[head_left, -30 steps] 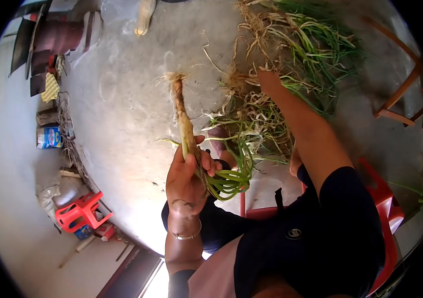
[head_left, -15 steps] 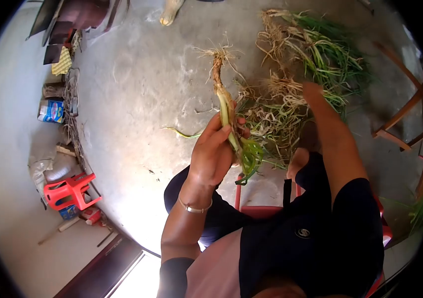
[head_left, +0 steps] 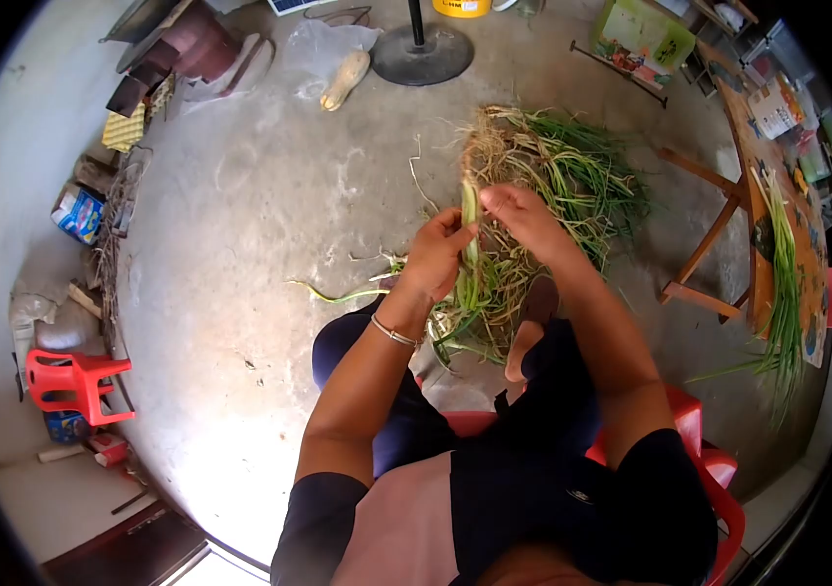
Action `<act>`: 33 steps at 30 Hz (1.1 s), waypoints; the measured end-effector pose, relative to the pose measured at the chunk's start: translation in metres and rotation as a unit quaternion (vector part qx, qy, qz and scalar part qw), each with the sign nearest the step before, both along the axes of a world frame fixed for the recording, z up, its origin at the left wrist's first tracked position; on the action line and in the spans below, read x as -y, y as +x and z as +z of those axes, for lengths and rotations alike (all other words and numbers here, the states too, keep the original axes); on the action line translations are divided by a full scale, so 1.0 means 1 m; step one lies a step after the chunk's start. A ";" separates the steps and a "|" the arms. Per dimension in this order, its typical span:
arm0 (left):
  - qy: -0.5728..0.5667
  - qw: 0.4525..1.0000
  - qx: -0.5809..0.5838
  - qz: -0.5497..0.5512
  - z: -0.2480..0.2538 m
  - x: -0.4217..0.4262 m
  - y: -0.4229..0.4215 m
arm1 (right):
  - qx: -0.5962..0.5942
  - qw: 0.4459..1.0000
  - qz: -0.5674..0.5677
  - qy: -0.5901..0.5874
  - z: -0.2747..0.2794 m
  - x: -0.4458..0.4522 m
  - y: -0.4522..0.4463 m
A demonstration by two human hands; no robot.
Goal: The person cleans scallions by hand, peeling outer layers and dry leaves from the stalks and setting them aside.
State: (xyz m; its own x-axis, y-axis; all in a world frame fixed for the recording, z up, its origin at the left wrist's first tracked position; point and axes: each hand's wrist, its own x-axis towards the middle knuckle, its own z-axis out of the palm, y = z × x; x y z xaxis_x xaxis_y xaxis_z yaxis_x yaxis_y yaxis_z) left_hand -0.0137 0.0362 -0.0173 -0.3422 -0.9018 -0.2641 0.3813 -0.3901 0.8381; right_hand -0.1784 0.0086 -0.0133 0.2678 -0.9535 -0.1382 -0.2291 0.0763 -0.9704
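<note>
My left hand is closed around a scallion stalk, held upright with its pale green stem between thumb and fingers and its brownish root end pointing away from me. Just right of the stem is my right hand, thumb and fingers curled together close to it; whether a strip of skin is pinched there is too small to see. Below and beyond both hands lies a heap of dry peelings and leaves. Farther off, a pile of scallions spreads over the floor, roots to the left and green tops to the right.
A wooden table at right bears more scallions hanging over its edge. A butternut squash lies near a round black stand base. At left, a red plastic stool stands by the wall.
My right hand has come back from the pile to the stalk in my left hand. The stalk is now more upright and slightly farther right. My view has tilted up, showing the table.
</note>
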 end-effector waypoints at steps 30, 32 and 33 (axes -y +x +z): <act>-0.172 0.947 0.272 0.003 0.007 0.014 0.016 | 0.129 0.990 0.003 0.057 -0.008 0.009 -0.005; -0.075 0.982 0.170 -0.023 0.013 0.014 0.016 | 0.096 0.994 -0.003 0.058 -0.014 0.012 -0.007; -0.011 0.996 0.086 -0.039 0.020 0.014 0.015 | 0.072 0.997 -0.019 0.038 -0.019 0.014 -0.006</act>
State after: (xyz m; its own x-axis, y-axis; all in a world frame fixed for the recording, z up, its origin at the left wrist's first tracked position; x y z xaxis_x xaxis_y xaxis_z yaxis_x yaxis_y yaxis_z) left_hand 0.0018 0.0225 0.0030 -0.3626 -0.8805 -0.3053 0.2015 -0.3939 0.8968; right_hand -0.1846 -0.0055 -0.0321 0.2531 -0.9519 -0.1729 -0.0842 0.1563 -0.9841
